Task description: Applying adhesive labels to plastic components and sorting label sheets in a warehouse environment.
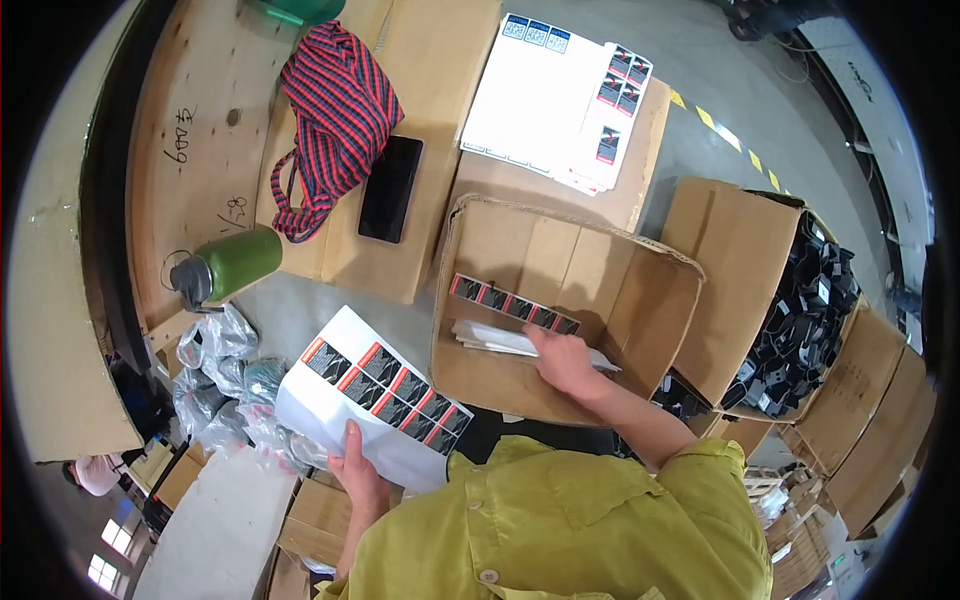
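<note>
My left hand point(360, 474) grips the lower edge of a white label sheet point(318, 402), thumb on top. Rows of black-and-red labels cover the sheet's right part, and it lies tilted in front of my shirt. Inside an open cardboard box point(570, 240), my right hand point(566, 362) is closed on a few white paper sheets point(490, 337); some of its fingers are hidden. Just beyond them in the box is a strip of similar labels point(512, 304).
More label sheets point(530, 95) lie on cardboard beyond the box. At right stands a carton of small black parts point(800, 320). A phone point(391, 190), striped cloth bag point(340, 115) and green bottle point(240, 265) are at left, above several plastic-bagged items point(225, 375).
</note>
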`<state>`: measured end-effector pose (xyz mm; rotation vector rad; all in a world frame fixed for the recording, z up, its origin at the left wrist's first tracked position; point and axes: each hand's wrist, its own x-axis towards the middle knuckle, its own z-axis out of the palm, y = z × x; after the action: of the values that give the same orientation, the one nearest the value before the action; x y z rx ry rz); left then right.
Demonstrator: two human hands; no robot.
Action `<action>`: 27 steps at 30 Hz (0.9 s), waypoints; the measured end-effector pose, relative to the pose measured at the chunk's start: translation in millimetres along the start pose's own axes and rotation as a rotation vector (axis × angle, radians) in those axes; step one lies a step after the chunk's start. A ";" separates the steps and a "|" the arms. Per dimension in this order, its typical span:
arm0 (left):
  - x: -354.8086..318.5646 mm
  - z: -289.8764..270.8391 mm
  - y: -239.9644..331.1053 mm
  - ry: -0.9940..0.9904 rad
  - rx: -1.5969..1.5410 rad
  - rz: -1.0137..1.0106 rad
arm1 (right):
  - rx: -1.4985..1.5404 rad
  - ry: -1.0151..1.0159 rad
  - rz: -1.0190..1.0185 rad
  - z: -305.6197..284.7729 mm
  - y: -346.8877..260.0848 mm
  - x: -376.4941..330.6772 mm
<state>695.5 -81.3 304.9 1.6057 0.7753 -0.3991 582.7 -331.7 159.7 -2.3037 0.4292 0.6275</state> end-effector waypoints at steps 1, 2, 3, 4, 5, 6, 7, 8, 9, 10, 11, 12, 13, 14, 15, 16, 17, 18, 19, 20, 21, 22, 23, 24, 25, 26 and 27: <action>-0.9 2.0 0.4 0.004 0.000 0.000 | 0.035 0.011 0.033 -2.9 -1.1 1.5; -2.9 5.0 1.4 0.001 -0.015 0.008 | 0.035 0.008 0.030 -3.0 0.9 0.5; -4.8 6.9 2.2 -0.003 -0.030 0.016 | 0.135 -0.009 -0.072 -3.7 5.3 -1.7; -6.9 7.8 2.7 0.001 -0.030 0.016 | 0.236 -0.026 -0.174 -4.6 9.7 -4.4; -8.9 8.1 3.1 0.003 -0.026 0.018 | 0.236 -0.028 -0.177 -4.5 13.1 -6.4; -11.0 8.6 3.6 0.005 -0.023 0.019 | 0.293 -0.075 -0.162 -3.5 16.2 -8.2; -13.0 10.8 4.6 0.008 -0.024 0.020 | 0.350 -0.123 -0.147 -2.0 17.7 -9.2; -14.7 14.7 5.7 0.022 -0.047 0.003 | 0.349 -0.123 -0.147 0.1 16.4 -10.9; -16.0 16.9 6.4 0.036 -0.070 -0.014 | 0.140 -0.082 -0.091 3.1 13.4 -12.7; -16.0 17.6 6.3 0.037 -0.069 -0.013 | -0.066 -0.039 -0.036 6.5 12.4 -12.9; -16.0 18.3 5.4 0.025 -0.074 -0.006 | -0.066 -0.038 -0.039 12.4 17.0 -8.8; -16.5 18.6 4.5 0.012 -0.079 0.000 | -0.166 0.090 -0.053 20.2 24.5 -0.4; -17.0 18.3 3.7 0.014 -0.078 0.003 | -0.263 0.217 -0.068 22.9 30.0 7.6; -16.6 17.0 3.3 0.001 -0.070 0.011 | -0.235 0.171 -0.048 19.0 33.2 15.9; -16.7 16.2 3.4 -0.012 -0.062 0.019 | -0.199 0.017 0.028 14.4 37.0 23.6; -18.5 15.6 3.3 -0.009 -0.062 0.022 | -0.147 -0.024 0.050 6.8 36.2 25.3; -20.7 15.4 2.9 0.004 -0.062 0.016 | -0.094 -0.065 0.072 -0.8 34.1 24.3; -22.2 14.9 2.8 0.017 -0.062 0.010 | -0.093 -0.066 0.070 -3.5 34.0 22.3; -22.2 13.8 3.0 0.020 -0.061 0.010 | -0.047 -0.093 0.025 -5.2 34.4 20.4; -21.5 12.5 3.4 0.010 -0.068 0.008 | -0.002 -0.120 -0.020 -6.0 33.9 19.5; -21.8 14.2 3.0 -0.005 -0.075 0.002 | -0.004 -0.121 -0.018 -9.5 34.7 20.2; -20.7 16.6 2.8 -0.003 -0.075 0.000 | -0.044 -0.067 -0.009 -11.9 35.2 25.3; -20.5 18.3 3.4 -0.008 -0.073 0.014 | -0.082 -0.017 0.000 -13.8 35.8 29.8; -21.7 18.1 3.6 -0.012 -0.072 0.029 | -0.050 0.029 0.006 -17.6 40.1 38.0; -21.3 16.9 3.5 -0.010 -0.072 0.028 | -0.084 -0.093 0.079 -20.3 44.6 50.2; -20.3 14.6 3.5 -0.002 -0.055 0.007 | -0.022 -0.145 0.123 -19.7 47.0 54.8; -20.2 13.5 3.7 0.007 -0.038 -0.014 | 0.041 -0.196 0.167 -18.6 49.2 58.9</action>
<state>685.9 -99.7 318.1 1.5681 0.7955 -0.3865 614.4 -386.6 112.6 -2.1573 0.5388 0.9097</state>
